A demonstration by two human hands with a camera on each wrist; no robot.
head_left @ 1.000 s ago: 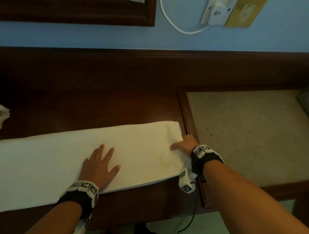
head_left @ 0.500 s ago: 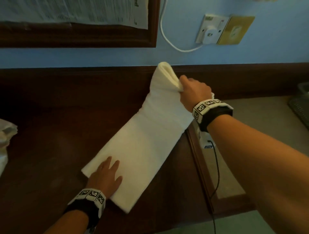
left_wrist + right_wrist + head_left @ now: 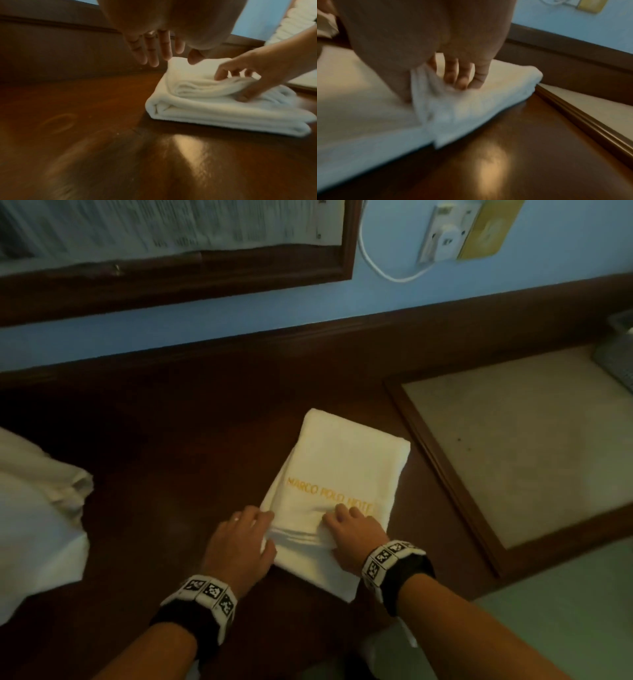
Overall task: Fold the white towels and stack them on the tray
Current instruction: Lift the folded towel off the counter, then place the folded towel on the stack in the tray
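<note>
A folded white towel (image 3: 337, 474) with orange embroidered lettering lies on the dark wooden table, just left of the tray (image 3: 441, 470). My right hand (image 3: 337, 522) pinches the near edge of its top layers, fingers on top and thumb underneath, as the right wrist view shows (image 3: 450, 83). My left hand (image 3: 265, 529) sits at the towel's near-left edge with straight fingers (image 3: 154, 54), holding nothing. In the left wrist view the towel (image 3: 205, 108) shows several stacked layers, the top one raised by the right hand (image 3: 240, 83).
A heap of unfolded white towels (image 3: 37, 508) lies at the table's left. The wooden-framed tray has a beige inset (image 3: 534, 446). Along the back run a dark skirting board and a blue wall with a socket (image 3: 442, 237) and a framed board (image 3: 171, 251).
My right hand brought the lifted far end of the towel down toward me, making a compact folded rectangle. My left hand slid from the towel's top to its near-left edge.
</note>
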